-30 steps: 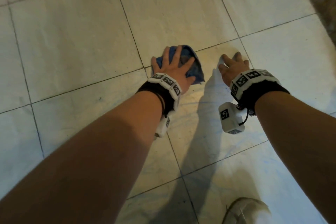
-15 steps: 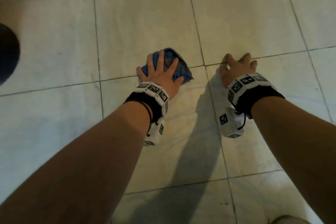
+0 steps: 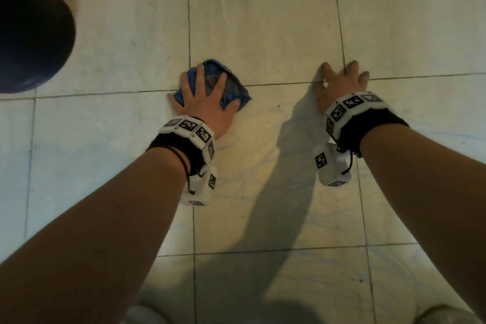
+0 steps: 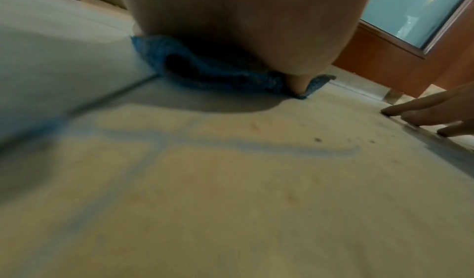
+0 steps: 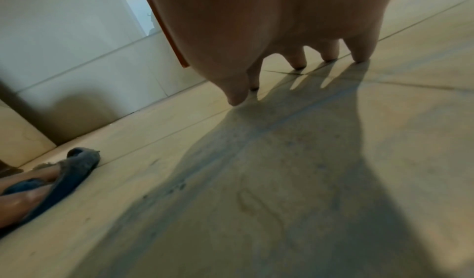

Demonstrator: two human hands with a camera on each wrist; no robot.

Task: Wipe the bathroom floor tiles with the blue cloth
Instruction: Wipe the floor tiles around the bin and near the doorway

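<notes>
Far left, head view: dark rounded obj [image 3: 31, 23] at the frame edge, can't tell what it is. Floor [image 3: 263, 21] = pale square tiles w/ dark grout lines; faint blue streaks on the near tiles [image 4: 231, 146].

L hand [image 3: 205, 102] lies flat on the cloth [image 3: 231, 87], fingers spread wide & straight, pressing it down, not curled round it. Cloth is blue, bunched, sitting on the floor at a grout crossing left of centre; edges stick out past the fingers on the far & right sides. L wrist view: cloth [image 4: 200, 71] squashed under the palm [image 4: 243, 29], one corner flipped up at right, thumb tip down on it. R wrist view shows the cloth [image 5: 74, 171] near left w/ L fingers [image 5: 28, 195] on top.

Wristbands w/ black/white marker tags on both wrists [image 3: 189, 131], small white camera box hanging under each.

R hand [image 3: 339, 87] well apart from the cloth, to its right, holding nothing. Fingers spread, fairly straight, tips touching the floor by a grout line, palm raised; R wrist view [image 5: 282, 29] shows the tips down & its shadow on the tile.

Far right, L wrist view: wooden frame w/ glass panel [image 4: 410, 18] past the floor. White tiled wall [image 5: 64, 39] far left in R wrist view.
</notes>
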